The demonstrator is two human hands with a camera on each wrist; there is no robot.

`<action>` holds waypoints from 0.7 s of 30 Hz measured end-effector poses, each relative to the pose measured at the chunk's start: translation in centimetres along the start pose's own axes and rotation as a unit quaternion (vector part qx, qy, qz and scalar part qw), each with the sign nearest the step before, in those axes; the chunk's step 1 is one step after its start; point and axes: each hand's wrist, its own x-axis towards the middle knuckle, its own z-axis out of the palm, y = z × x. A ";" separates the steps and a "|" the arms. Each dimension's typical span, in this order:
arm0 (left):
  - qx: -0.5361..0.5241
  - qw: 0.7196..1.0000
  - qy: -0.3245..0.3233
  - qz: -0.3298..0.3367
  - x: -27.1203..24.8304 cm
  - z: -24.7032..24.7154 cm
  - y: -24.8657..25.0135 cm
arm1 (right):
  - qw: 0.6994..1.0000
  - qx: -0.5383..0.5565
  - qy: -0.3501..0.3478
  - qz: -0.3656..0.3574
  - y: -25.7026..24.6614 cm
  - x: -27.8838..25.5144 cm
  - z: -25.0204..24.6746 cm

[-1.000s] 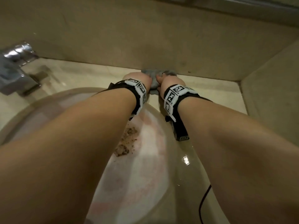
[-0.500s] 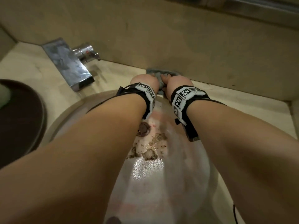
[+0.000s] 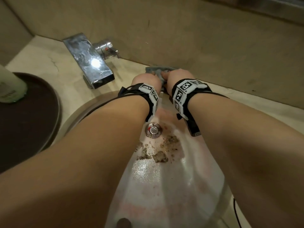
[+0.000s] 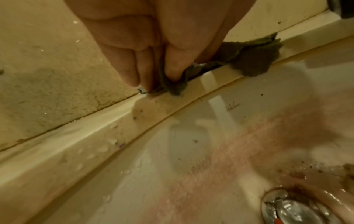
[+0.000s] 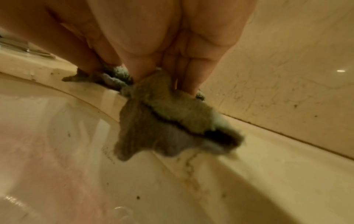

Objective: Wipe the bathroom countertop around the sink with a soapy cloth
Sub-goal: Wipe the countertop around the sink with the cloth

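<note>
Both hands on the cloth (image 3: 158, 70) – left hand (image 4: 153, 50) pinching one end, right hand (image 5: 162, 50) fingers pressing down the other – on the countertop (image 3: 238, 102) strip behind the sink (image 3: 164, 186); looks soft, wet, limp, so bunch it; wall tight behind, faucet (image 3: 88, 60) left, open room right.

Both forearms bare, no sleeves. Each wrist wears a black strap (image 3: 189, 102) carrying white blocks printed with black square-code markers (image 3: 186, 85). A thin black cable (image 3: 105, 102) trails from the left wrist band (image 3: 150, 94).
</note>
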 end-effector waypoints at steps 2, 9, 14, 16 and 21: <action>-0.008 1.000 0.005 -0.003 -0.1 0.0 0.1 | 1.000 0.013 -0.006 -0.001 0.1 -0.1 0.0; 0.011 0.999 -0.013 -0.032 -1.6 -0.3 0.7 | 0.997 0.072 -0.021 -0.012 0.1 -1.3 0.2; -0.007 0.999 -0.033 -0.019 -2.1 -2.2 1.3 | 0.967 0.250 0.053 0.019 3.0 -3.7 -0.4; 0.000 1.000 -0.025 -0.003 -1.7 -3.6 2.2 | 0.962 0.257 0.074 0.053 5.0 -4.6 -1.1; 0.007 0.999 -0.021 0.024 0.8 -5.6 6.6 | 0.985 0.119 0.029 0.121 8.6 -5.5 -1.7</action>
